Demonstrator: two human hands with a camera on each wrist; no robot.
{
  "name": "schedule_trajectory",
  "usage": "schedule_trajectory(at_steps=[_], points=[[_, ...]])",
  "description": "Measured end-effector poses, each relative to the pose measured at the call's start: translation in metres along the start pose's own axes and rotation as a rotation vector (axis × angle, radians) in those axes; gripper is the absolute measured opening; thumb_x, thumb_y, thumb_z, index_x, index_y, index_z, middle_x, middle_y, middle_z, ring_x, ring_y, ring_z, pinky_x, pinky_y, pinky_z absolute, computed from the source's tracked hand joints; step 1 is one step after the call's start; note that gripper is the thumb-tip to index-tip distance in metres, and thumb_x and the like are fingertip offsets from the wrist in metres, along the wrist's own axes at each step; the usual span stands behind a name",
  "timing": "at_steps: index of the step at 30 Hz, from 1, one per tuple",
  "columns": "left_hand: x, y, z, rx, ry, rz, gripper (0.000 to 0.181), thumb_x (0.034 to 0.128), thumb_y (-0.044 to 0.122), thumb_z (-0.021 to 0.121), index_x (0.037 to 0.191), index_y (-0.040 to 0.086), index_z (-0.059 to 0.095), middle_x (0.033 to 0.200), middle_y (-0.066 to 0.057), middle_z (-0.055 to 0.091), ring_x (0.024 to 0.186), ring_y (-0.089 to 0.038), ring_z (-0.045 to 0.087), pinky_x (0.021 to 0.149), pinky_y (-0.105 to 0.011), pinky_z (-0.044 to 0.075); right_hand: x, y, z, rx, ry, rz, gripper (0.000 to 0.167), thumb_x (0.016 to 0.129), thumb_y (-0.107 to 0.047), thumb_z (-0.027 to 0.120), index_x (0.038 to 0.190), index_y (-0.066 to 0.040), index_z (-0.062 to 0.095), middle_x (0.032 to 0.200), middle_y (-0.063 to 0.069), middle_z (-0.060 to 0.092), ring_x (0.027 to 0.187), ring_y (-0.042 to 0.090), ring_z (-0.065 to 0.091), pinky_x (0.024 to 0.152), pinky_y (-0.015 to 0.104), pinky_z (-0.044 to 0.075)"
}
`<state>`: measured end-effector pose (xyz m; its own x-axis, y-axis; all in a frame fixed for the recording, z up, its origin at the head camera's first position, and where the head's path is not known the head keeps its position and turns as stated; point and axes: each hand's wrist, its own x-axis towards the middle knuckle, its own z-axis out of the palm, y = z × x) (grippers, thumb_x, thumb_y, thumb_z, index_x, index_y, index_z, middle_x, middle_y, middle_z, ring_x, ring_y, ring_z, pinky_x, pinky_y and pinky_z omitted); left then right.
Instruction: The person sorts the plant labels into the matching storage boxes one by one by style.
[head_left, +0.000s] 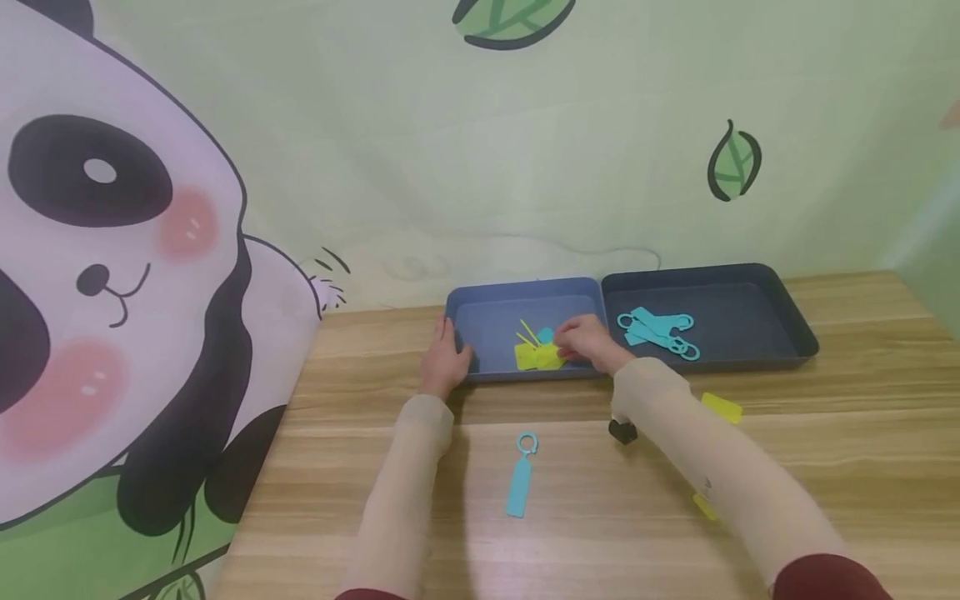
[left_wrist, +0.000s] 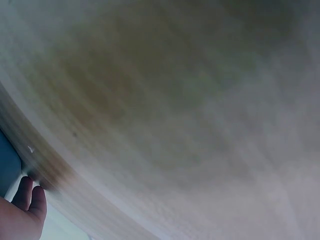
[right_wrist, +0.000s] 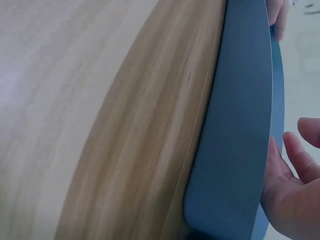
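Note:
My left hand [head_left: 444,364] grips the left wall of the blue tray [head_left: 525,292], fingers along its outside and thumb by the front corner. Over that tray's right half, my right hand [head_left: 590,340] has bent fingertips pinching a flat yellow tag [head_left: 553,357] among other yellow tags [head_left: 525,358] with thin strips. A small teal piece [head_left: 545,335] lies beside them. In the right wrist view, the tray's side [right_wrist: 235,115] hides part of the right hand [right_wrist: 292,190]. The left wrist view catches only the left hand's fingers [left_wrist: 31,200] at a corner.
To the right adjoins a dark tray [head_left: 735,317] with several teal ring tags [head_left: 654,329]. One teal ring tag [head_left: 519,483] lies on the wooden table [head_left: 315,467] in front. Yellow tags [head_left: 722,408] lie near my right forearm, one partly covered by the sleeve. A printed wall stands behind.

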<state>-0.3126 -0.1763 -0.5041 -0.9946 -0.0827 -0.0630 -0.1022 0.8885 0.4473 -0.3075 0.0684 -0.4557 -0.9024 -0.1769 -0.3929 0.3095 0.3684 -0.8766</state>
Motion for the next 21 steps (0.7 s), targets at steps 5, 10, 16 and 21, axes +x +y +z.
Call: schedule_trajectory(at_steps=[5, 10, 16, 21], points=[[-0.001, -0.002, 0.002, -0.002, -0.006, -0.003, 0.067, 0.0872, 0.033, 0.042, 0.142, 0.006, 0.015, 0.150, -0.005, 0.007, 0.134, -0.026, 0.022, 0.106, -0.043, 0.025, -0.006, 0.001, 0.005, -0.082, -0.031, -0.082, 0.028, 0.088, -0.011, 0.049, 0.109, 0.006, 0.055, 0.109, 0.020, 0.055, 0.092, 0.028, 0.059, 0.081, 0.038, 0.050], [-0.002, -0.001, 0.001, 0.017, -0.002, -0.009, 0.067, 0.0873, 0.033, 0.042, 0.142, 0.006, 0.015, 0.150, -0.004, 0.007, 0.133, -0.027, 0.025, 0.105, -0.042, 0.027, -0.015, -0.001, 0.011, -0.128, -0.040, -0.150, 0.029, 0.087, -0.012, 0.050, 0.110, 0.005, 0.056, 0.110, 0.019, 0.056, 0.091, 0.028, 0.060, 0.078, 0.037, 0.051], [-0.003, 0.001, 0.000, 0.014, -0.012, -0.013, 0.067, 0.0876, 0.032, 0.042, 0.142, 0.006, 0.014, 0.150, -0.004, 0.006, 0.133, -0.026, 0.023, 0.106, -0.042, 0.026, -0.026, -0.003, 0.019, -0.204, -0.041, -0.263, 0.027, 0.085, -0.011, 0.052, 0.106, 0.005, 0.059, 0.101, 0.018, 0.062, 0.081, 0.022, 0.060, 0.072, 0.034, 0.052], [-0.002, 0.002, -0.001, 0.013, -0.022, -0.017, 0.066, 0.0881, 0.033, 0.041, 0.142, 0.008, 0.013, 0.151, -0.003, 0.005, 0.133, -0.026, 0.023, 0.105, -0.042, 0.026, -0.034, -0.001, 0.025, -0.348, -0.027, -0.420, 0.021, 0.082, -0.010, 0.056, 0.097, 0.003, 0.064, 0.092, 0.013, 0.065, 0.077, 0.020, 0.059, 0.067, 0.027, 0.049]])
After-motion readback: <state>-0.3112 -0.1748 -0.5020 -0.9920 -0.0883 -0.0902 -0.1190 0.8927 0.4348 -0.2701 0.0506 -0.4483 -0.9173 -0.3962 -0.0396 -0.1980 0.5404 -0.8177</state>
